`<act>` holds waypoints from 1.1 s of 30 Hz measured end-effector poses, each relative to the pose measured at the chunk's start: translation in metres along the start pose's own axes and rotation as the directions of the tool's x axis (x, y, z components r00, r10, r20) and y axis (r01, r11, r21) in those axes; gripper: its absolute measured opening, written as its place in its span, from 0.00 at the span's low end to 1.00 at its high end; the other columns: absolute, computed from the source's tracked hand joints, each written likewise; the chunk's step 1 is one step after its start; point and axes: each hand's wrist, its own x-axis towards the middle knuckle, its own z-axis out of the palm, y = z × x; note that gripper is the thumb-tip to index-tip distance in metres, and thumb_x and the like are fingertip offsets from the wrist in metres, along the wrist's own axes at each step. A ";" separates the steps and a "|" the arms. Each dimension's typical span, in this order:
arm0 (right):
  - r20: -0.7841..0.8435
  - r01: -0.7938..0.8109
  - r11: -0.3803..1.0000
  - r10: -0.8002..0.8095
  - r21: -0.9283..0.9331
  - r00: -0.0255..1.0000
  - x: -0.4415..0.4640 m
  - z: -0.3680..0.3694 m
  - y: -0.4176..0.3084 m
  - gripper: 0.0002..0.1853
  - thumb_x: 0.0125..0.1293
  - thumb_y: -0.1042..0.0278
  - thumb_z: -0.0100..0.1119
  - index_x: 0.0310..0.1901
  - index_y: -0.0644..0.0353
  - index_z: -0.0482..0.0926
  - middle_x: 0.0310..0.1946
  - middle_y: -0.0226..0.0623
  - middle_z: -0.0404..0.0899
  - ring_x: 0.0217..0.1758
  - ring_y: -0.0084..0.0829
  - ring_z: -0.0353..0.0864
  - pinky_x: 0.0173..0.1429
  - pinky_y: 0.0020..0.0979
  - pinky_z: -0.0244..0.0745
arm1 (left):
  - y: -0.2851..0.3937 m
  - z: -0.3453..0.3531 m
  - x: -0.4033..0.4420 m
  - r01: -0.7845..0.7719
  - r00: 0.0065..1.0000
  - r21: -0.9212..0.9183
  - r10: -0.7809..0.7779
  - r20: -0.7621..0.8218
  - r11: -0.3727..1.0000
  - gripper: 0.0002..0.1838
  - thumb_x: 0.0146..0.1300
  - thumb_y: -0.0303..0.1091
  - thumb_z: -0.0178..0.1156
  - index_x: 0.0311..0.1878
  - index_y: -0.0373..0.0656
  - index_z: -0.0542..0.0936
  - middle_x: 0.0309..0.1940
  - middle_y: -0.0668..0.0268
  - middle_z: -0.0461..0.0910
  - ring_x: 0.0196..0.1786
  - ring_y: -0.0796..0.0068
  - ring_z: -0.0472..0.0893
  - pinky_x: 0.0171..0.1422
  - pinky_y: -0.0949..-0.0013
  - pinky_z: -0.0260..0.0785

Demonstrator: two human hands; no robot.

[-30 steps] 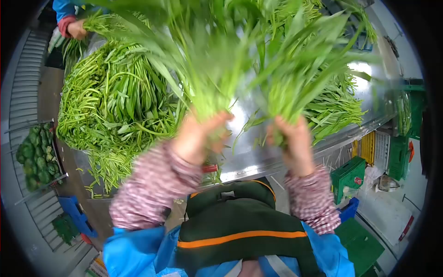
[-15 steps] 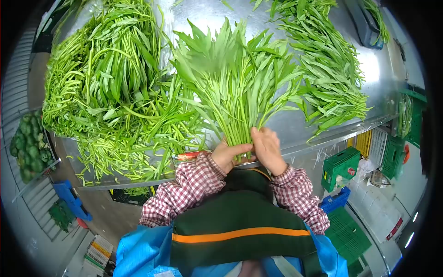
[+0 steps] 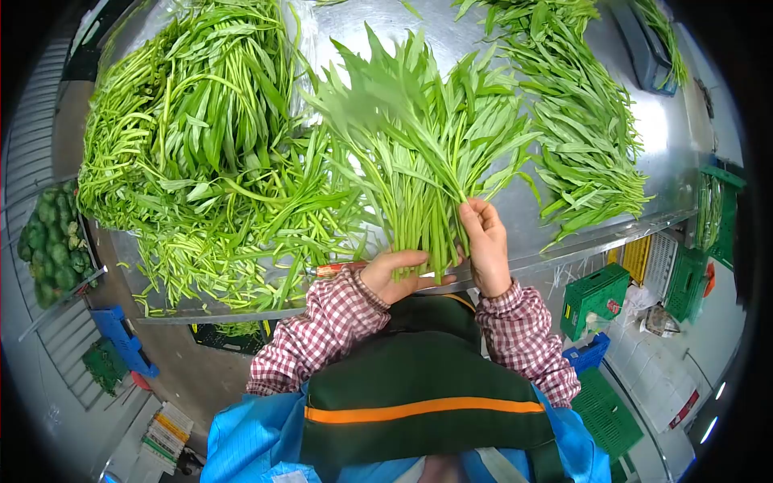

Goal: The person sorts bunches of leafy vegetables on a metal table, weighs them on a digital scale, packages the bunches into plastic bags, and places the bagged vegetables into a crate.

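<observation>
- My left hand [image 3: 388,274] grips the lower stems of a leafy bunch [image 3: 415,189], its leaves fanned away from me over the metal counter [image 3: 664,173].
- My right hand [image 3: 487,241] pinches a stem [image 3: 453,183] at the bunch's right side.
- A red-handled tool [image 3: 336,268] lies near my left wrist.
- Beyond, a heap of greens [image 3: 213,121] lies left, a neater pile [image 3: 588,137] right.

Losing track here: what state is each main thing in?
Leafy bunch: held, leaves fanned out
Left hand: closed around the bunch's lower stems
Right hand: pinching at the bunch's right side
Left pile: heaped, loose
Right row: laid flat
Red handle: lying beside the left hand
Metal table: partly covered
</observation>
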 end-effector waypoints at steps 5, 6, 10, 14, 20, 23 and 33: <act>-0.017 0.261 0.944 -0.270 -0.203 0.963 -0.011 0.001 0.005 0.11 0.64 0.67 0.53 0.43 0.67 0.70 0.30 0.35 0.72 0.27 0.22 0.70 0.30 0.23 0.66 | -0.005 -0.005 0.001 -0.027 0.997 -0.020 0.025 -0.079 0.999 0.22 0.62 0.34 0.52 0.59 0.42 0.66 0.51 0.61 0.73 0.56 0.66 0.72 0.60 0.50 0.63; 0.068 0.359 0.834 -0.365 -0.420 0.928 -0.016 0.002 0.006 0.12 0.63 0.68 0.54 0.43 0.68 0.71 0.31 0.38 0.72 0.29 0.27 0.71 0.32 0.25 0.68 | -0.006 -0.002 0.001 -0.035 0.992 -0.024 0.032 -0.122 0.999 0.21 0.62 0.35 0.53 0.58 0.43 0.66 0.50 0.62 0.73 0.55 0.66 0.72 0.59 0.50 0.63; 0.384 0.611 0.410 -0.511 -0.677 0.769 -0.047 0.019 0.004 0.13 0.58 0.71 0.57 0.43 0.68 0.74 0.37 0.48 0.71 0.37 0.43 0.74 0.41 0.32 0.70 | -0.006 -0.004 0.011 0.027 0.881 0.057 0.003 -0.472 0.998 0.19 0.63 0.39 0.53 0.55 0.42 0.69 0.50 0.62 0.73 0.53 0.68 0.73 0.54 0.61 0.68; 0.295 0.541 0.536 -0.478 -0.648 0.827 -0.044 0.006 -0.004 0.12 0.56 0.70 0.59 0.41 0.65 0.76 0.34 0.45 0.72 0.36 0.40 0.74 0.39 0.32 0.70 | -0.006 -0.017 0.015 0.009 0.958 0.043 0.003 -0.288 0.999 0.17 0.62 0.36 0.55 0.53 0.42 0.70 0.47 0.62 0.75 0.47 0.69 0.76 0.49 0.63 0.72; 0.392 0.567 0.345 -0.459 -0.748 0.797 0.000 0.008 -0.028 0.08 0.52 0.68 0.62 0.32 0.61 0.76 0.28 0.41 0.71 0.36 0.41 0.72 0.40 0.36 0.67 | -0.002 -0.006 0.011 -0.034 0.968 0.062 0.048 -0.246 0.997 0.20 0.62 0.32 0.51 0.57 0.39 0.66 0.49 0.59 0.74 0.51 0.64 0.76 0.58 0.53 0.69; 0.384 0.517 0.300 -0.405 -0.802 0.830 0.005 0.010 -0.021 0.11 0.51 0.65 0.63 0.32 0.62 0.76 0.27 0.40 0.71 0.36 0.41 0.72 0.39 0.36 0.67 | -0.002 -0.009 0.011 -0.030 0.969 -0.003 0.028 -0.244 1.000 0.21 0.62 0.32 0.49 0.58 0.39 0.64 0.50 0.58 0.73 0.51 0.63 0.76 0.58 0.50 0.69; 0.301 0.407 0.474 -0.285 -0.781 0.910 0.007 0.009 -0.021 0.09 0.52 0.65 0.61 0.28 0.62 0.76 0.24 0.40 0.71 0.27 0.37 0.72 0.33 0.35 0.67 | 0.001 0.000 0.008 -0.049 0.967 0.018 0.052 -0.249 0.999 0.19 0.60 0.32 0.47 0.54 0.37 0.67 0.46 0.57 0.75 0.47 0.63 0.77 0.53 0.50 0.71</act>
